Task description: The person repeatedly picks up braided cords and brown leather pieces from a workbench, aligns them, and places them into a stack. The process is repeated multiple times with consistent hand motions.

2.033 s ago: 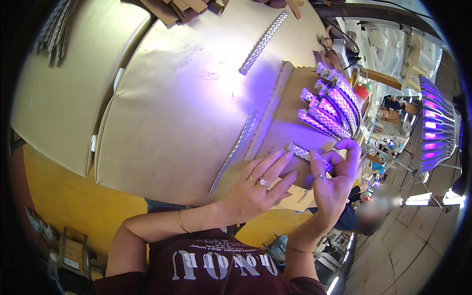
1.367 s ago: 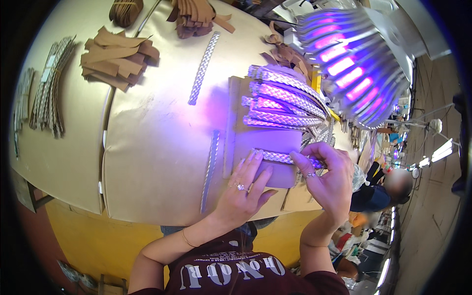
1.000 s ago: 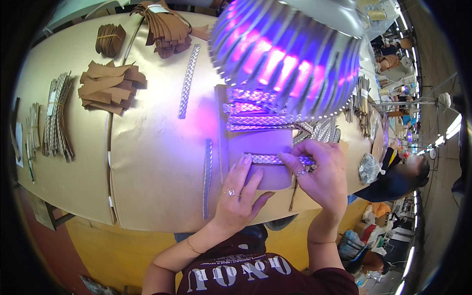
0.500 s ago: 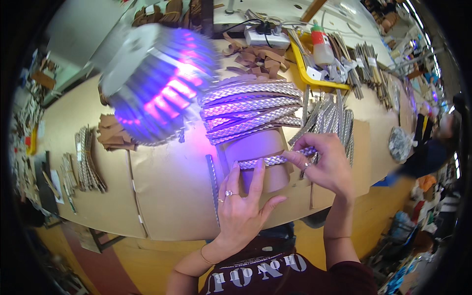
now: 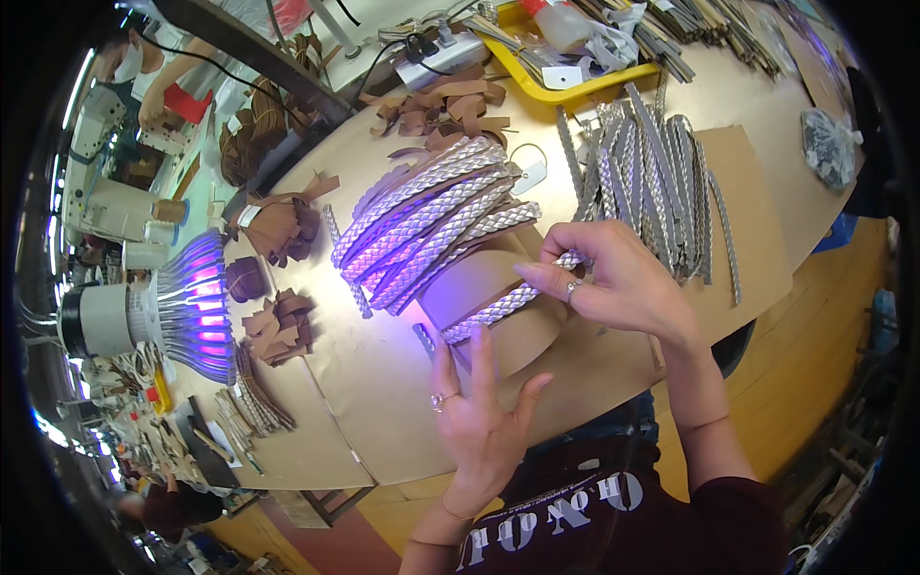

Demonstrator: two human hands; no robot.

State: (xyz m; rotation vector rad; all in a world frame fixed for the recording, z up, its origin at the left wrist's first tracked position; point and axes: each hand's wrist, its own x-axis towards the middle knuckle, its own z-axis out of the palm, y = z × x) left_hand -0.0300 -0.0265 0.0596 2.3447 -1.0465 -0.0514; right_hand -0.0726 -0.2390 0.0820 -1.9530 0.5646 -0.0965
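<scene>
1. Pinching the far end of a silvery braided strip (image 5: 503,307), my right hand (image 5: 613,283) is closing thumb and forefinger on it.
2. My left hand (image 5: 484,422) is spreading its fingers apart, not gripping; two fingertips are resting at the strip's near, left end.
3. The strip is lying slantwise across a curved brown sheet (image 5: 527,350), between my two hands.
4. Just beyond it, a row of braided strips (image 5: 431,220) is glowing violet on the left side, toward a finned lamp (image 5: 196,311).
5. Large white lettering (image 5: 546,522) in several sizes is running across my dark red shirt (image 5: 690,537).
6. A white band (image 5: 249,216) is wrapping a bundle of brown strips (image 5: 287,235); any writing there is showing too small to read.
7. A white card (image 5: 563,77) with a dark dot is lying in the yellow tray (image 5: 575,94).
8. Grey braided strips (image 5: 661,182) are piling up to the right, partly on a flat brown board (image 5: 752,192).
</scene>
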